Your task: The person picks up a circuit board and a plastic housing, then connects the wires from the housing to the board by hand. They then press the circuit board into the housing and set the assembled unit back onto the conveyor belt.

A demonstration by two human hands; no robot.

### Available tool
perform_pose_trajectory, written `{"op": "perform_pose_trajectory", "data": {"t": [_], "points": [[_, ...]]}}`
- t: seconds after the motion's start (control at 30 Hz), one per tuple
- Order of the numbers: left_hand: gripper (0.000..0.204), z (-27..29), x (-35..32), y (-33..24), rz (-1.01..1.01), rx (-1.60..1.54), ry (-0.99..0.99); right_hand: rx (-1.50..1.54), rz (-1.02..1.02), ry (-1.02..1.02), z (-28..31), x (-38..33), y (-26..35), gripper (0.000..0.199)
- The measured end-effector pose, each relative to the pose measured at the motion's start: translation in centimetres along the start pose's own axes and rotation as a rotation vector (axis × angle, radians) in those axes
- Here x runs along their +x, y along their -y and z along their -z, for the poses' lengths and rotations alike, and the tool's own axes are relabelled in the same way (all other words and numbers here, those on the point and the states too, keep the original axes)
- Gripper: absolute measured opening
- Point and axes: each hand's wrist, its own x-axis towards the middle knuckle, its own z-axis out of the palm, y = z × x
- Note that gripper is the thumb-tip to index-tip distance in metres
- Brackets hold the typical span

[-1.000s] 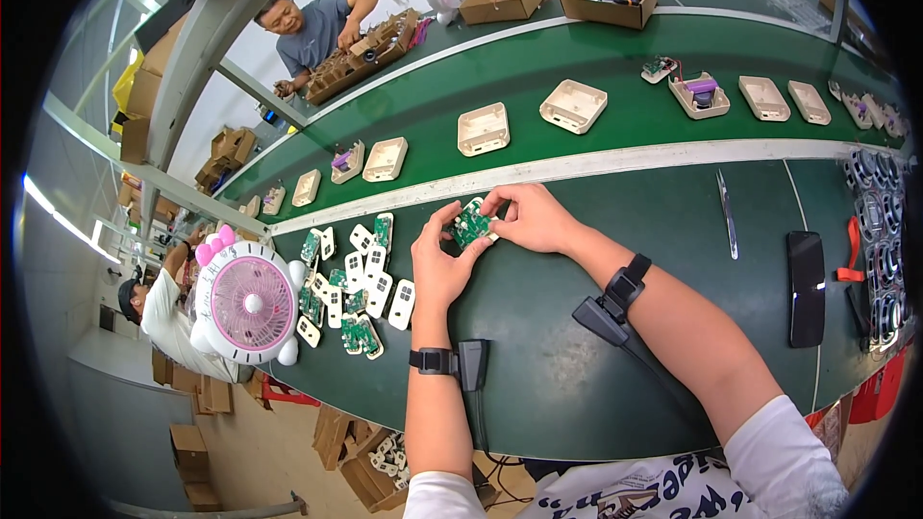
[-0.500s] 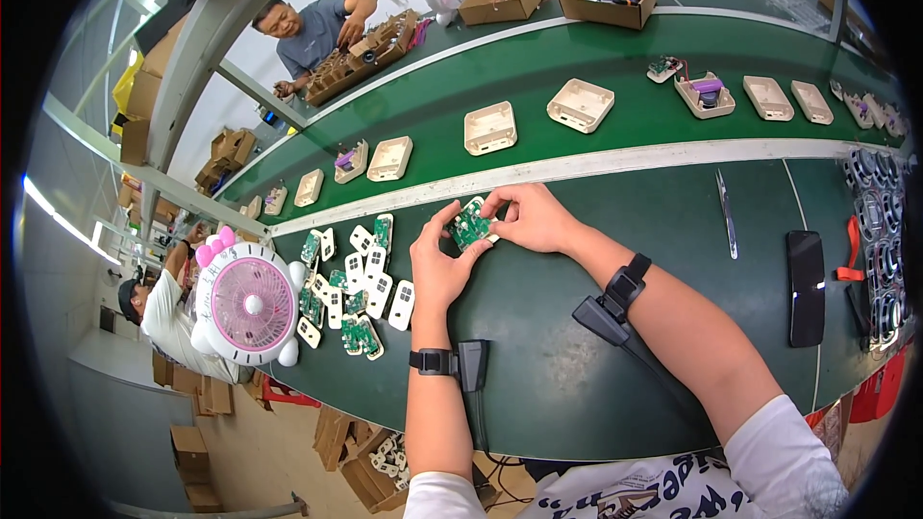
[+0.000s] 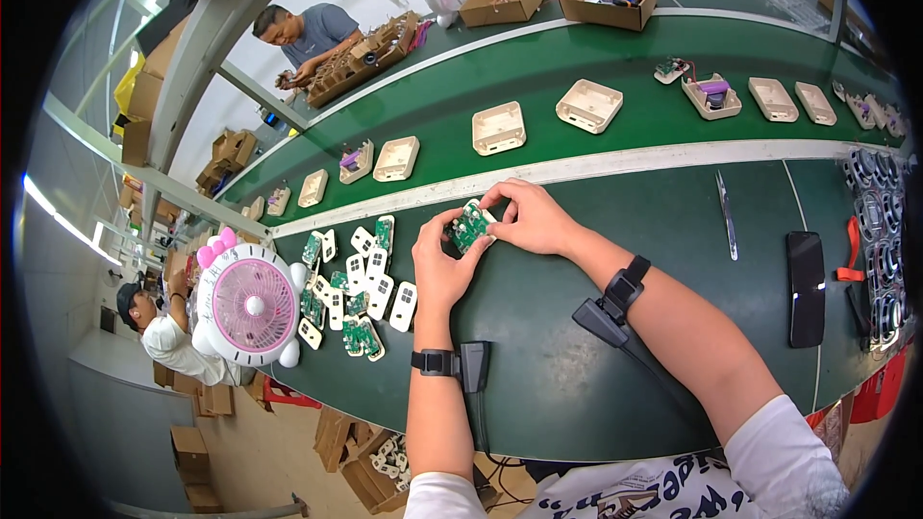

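Observation:
Between my two hands is a green circuit board (image 3: 470, 229) with a pale cover showing along its edge. My left hand (image 3: 444, 267) grips it from the left side, fingers and thumb on its edges. The fingers of my right hand (image 3: 532, 219) are bent and pinch the board's right edge. To the left of my hands lies a loose pile of green boards (image 3: 360, 336) and cream cover plates (image 3: 379, 294), the plates marked with dark window shapes.
A pink-and-white fan (image 3: 254, 306) stands left of the pile. Beyond a pale rail, cream cases (image 3: 499, 128) sit on a green conveyor belt (image 3: 442, 152). Tweezers (image 3: 727, 216), a black phone (image 3: 806, 288) and rows of speakers (image 3: 880, 269) lie at right. Co-workers (image 3: 312, 37) sit beyond.
The cases on the belt have shifted slightly right. The far co-worker has lowered an arm and bent the head down. My hands have barely moved, still holding the board.

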Motion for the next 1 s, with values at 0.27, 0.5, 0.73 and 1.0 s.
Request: {"op": "perform_pose_trajectory", "data": {"t": [0.27,0.5,0.73,1.0], "points": [[0.051,0.1,0.1,0.9,0.007,0.03,-0.06,-0.04,-0.005,0.028,-0.5,0.5,-0.3,0.028],[0.046,0.4,0.3,1.3,0.027,0.029,-0.105,-0.021,-0.017,0.037,-0.9,0.7,-0.2,0.026],[0.044,0.7,0.3,0.9,0.019,0.002,-0.125,-0.025,-0.047,0.054,-1.1,0.8,0.0,0.023],[0.046,0.9,0.4,2.2,-0.06,-0.033,-0.142,0.04,-0.035,0.035,-1.7,1.3,-0.4,0.02]]}}
